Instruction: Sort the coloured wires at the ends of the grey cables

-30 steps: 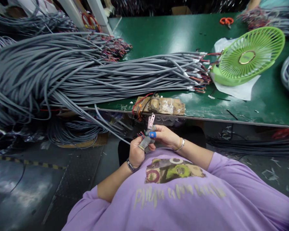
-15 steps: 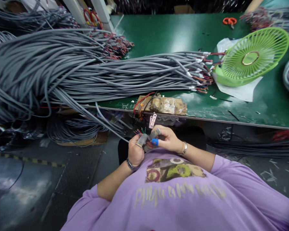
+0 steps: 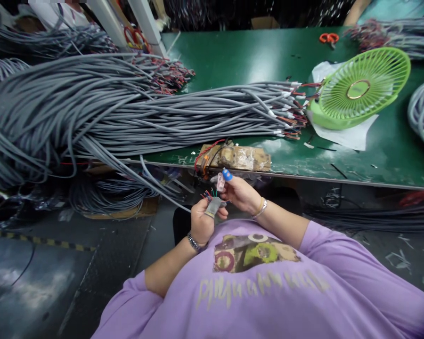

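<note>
Raised since half a second ago, the right hand (image 3: 245, 195) is now pointing its blue thumb cover (image 3: 227, 174) upward beside a pale pink piece (image 3: 220, 182).

Left to right: bundled grey cables (image 3: 180, 113) are lying on a green bench (image 3: 282, 61); below, the left hand (image 3: 202, 223) is gripping one cable (image 3: 178, 204) near its end, coloured wires (image 3: 207, 193) fanning out above; the right hand is curling, its hold unclear; a green fan (image 3: 358, 89) is standing on the bench.
</note>
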Demonstrator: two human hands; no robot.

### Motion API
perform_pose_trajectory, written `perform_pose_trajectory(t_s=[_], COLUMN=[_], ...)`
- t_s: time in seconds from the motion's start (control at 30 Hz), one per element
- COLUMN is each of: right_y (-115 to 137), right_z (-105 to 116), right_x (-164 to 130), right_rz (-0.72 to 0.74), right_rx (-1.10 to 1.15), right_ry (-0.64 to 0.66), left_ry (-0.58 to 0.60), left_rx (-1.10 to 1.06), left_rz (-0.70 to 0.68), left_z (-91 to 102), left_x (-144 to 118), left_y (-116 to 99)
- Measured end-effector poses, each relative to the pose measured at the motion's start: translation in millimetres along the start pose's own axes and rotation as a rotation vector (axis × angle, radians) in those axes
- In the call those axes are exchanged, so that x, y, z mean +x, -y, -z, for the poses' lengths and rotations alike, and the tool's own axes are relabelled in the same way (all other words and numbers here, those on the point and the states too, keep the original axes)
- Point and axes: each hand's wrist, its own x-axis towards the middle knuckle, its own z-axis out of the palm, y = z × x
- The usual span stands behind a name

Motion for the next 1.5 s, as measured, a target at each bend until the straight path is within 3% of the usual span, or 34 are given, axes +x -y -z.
perform_pose_trajectory(t_s=[0.3, 0.53, 0.73, 0.9, 1.3, 1.5], right_y=[-4.6, -7.6, 2.5, 6.7, -14.4, -12.0], right_z=[2.1, 17.0, 15.7, 7.2, 17.3, 9.3], right_x=[2.1, 1.9, -0.5, -2.7, 6.9, 14.0], right_rz=[-0.002, -0.112, -0.141, -0.024, 0.279, 0.013], right_rx=[0.031, 0.057, 0.014, -0.085, -0.267, 0.021], right_ry=[-0.003, -0.061, 0.028, 0.046, -0.109, -0.019], left_ry=[0.066, 0.076, 0.05, 0.021, 0.009, 0.012], left_rx=[0.053, 0.032, -0.041, -0.054, -0.092, -0.044], left_rz=[0.0, 0.005, -0.01, -0.005, 0.039, 0.022], left_z=[1.6, 8.3, 10.5, 5.0, -3.2, -4.0], left_x=[-0.3, -5.7, -11.8, -8.5, -2.5, -0.8], left_y=[0.3, 1.4, 1.9, 0.0, -7.1, -1.2])
